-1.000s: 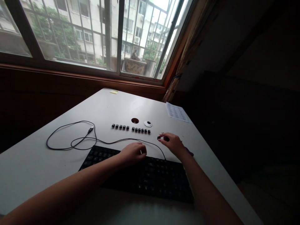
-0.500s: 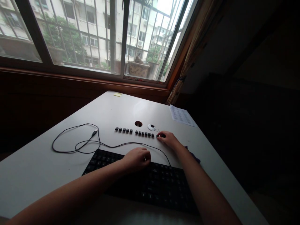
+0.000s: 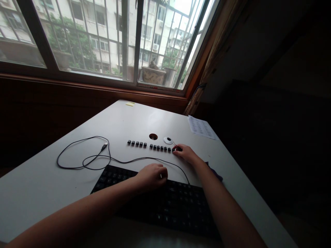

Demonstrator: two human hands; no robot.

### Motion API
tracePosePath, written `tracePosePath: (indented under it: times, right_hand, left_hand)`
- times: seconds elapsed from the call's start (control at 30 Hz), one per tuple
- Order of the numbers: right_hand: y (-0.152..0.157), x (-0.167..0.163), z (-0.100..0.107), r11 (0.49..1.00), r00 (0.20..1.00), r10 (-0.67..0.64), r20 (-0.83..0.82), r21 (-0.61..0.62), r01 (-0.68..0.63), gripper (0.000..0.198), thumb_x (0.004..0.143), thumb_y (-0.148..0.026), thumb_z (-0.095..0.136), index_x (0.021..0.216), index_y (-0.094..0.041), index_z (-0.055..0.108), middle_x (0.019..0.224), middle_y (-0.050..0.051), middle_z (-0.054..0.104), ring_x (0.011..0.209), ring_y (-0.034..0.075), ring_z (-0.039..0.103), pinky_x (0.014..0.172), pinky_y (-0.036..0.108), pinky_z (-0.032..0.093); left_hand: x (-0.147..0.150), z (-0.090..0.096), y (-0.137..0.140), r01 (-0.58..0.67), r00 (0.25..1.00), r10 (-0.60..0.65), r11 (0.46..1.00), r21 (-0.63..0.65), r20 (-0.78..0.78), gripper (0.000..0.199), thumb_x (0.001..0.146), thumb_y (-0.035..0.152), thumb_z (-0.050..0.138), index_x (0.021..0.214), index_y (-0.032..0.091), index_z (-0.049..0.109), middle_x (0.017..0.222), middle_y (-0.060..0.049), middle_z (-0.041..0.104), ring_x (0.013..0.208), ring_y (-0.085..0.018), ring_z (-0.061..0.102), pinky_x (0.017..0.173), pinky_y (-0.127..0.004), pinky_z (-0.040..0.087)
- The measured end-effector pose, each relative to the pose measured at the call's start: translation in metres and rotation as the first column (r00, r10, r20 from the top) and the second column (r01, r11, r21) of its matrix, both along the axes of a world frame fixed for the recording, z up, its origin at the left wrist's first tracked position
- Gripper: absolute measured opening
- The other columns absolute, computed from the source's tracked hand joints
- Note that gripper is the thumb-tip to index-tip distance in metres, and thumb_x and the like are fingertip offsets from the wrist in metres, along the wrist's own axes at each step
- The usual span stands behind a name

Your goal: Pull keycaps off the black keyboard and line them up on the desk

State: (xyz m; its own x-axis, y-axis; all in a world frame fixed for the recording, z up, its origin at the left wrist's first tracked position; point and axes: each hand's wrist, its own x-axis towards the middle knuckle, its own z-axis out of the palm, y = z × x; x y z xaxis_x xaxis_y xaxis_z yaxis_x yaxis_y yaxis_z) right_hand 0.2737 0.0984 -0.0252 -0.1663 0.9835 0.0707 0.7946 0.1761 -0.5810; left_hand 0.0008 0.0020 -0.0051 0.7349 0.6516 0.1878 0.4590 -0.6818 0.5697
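Note:
A black keyboard (image 3: 178, 203) lies along the near side of the white table. Over its upper middle rests my left hand (image 3: 153, 175), fingers curled; what they hold, if anything, is hidden. My right hand (image 3: 184, 153) is at the right end of a row of small black keycaps (image 3: 158, 147), pinching one keycap (image 3: 173, 150) beside the last in line. A dark piece with thin wire shows by the right fingers, too small to name. Another group of keycaps (image 3: 137, 143) stands to the left, separated by a small gap.
A black USB cable (image 3: 69, 168) loops at left and runs to the keyboard. Behind the keycaps are a round cable hole (image 3: 153, 136) and a white disc (image 3: 168, 140). Printed paper (image 3: 201, 127), yellow sticky notes (image 3: 130, 104) and a dark cloth (image 3: 216, 173) also lie there.
The pinched keycap has shifted slightly left, closer to the row's end. My left hand stays over the keyboard, and the view has shifted very slightly.

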Motion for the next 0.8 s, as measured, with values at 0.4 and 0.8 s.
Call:
tracePosePath:
  times: [0.4,0.8]
  right_hand:
    - [-0.0010,-0.0020,0.0008,1.000,0.999,-0.011,-0.045,-0.011,0.010,0.026,0.075,-0.034,0.070,0.097,-0.023,0.074,0.084,0.000,0.069,0.080,0.019,0.061,0.073,0.028,0.045]
    - [-0.0044,-0.0020,0.0043,0.997,0.994,-0.034,-0.106,-0.066,0.027,0.038,0.071,-0.036,0.075,0.107,-0.023,0.072,0.080,-0.001,0.068,0.064,0.014,0.059,0.063,0.026,0.045]
  left_hand:
    - [-0.0002,0.0000,0.0000,0.002,1.000,-0.002,1.000,0.002,-0.005,0.010,0.086,0.024,0.059,0.088,0.020,0.067,0.088,-0.003,0.068,0.081,-0.019,0.062,0.072,-0.026,0.045]
    - [-0.0001,0.0004,-0.0007,0.007,1.000,-0.007,1.000,-0.001,-0.005,0.010,0.086,0.024,0.059,0.087,0.019,0.067,0.088,-0.004,0.067,0.080,-0.019,0.062,0.070,-0.027,0.045]
